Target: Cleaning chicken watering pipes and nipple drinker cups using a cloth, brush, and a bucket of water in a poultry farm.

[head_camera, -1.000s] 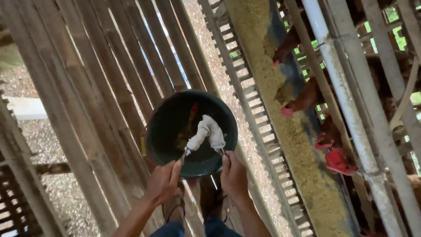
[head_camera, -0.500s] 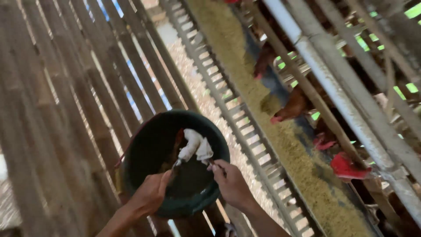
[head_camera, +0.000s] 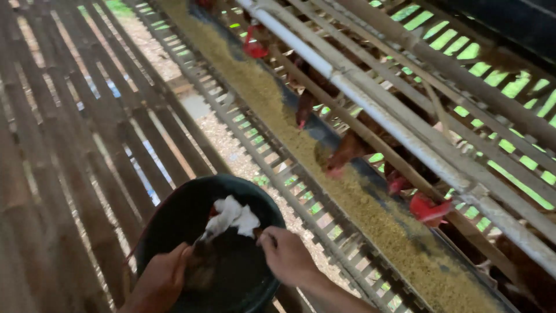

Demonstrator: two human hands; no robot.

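Note:
A dark green round bucket (head_camera: pixel 174 211) sits low in the middle of the view, above a slatted wooden floor. A crumpled white cloth (head_camera: pixel 231 215) lies inside it near the far rim. My left hand (head_camera: pixel 162 281) grips the near rim of the bucket on the left. My right hand (head_camera: pixel 286 255) grips the rim on the right side, fingers curled over the edge beside the cloth. What lies under the cloth in the bucket is too dark to tell.
A long feed trough (head_camera: pixel 324 191) filled with yellowish grain runs diagonally on the right. Brown hens (head_camera: pixel 347 150) with red combs reach through cage bars to it. A white pipe (head_camera: pixel 370 104) runs above them. A wire egg rack (head_camera: pixel 255 156) borders the trough. The wooden slat floor (head_camera: pixel 75 145) spreads left.
The view has swung up and right along the trough. The bucket has shifted lower in view, with both hands still on its rim and the cloth still inside.

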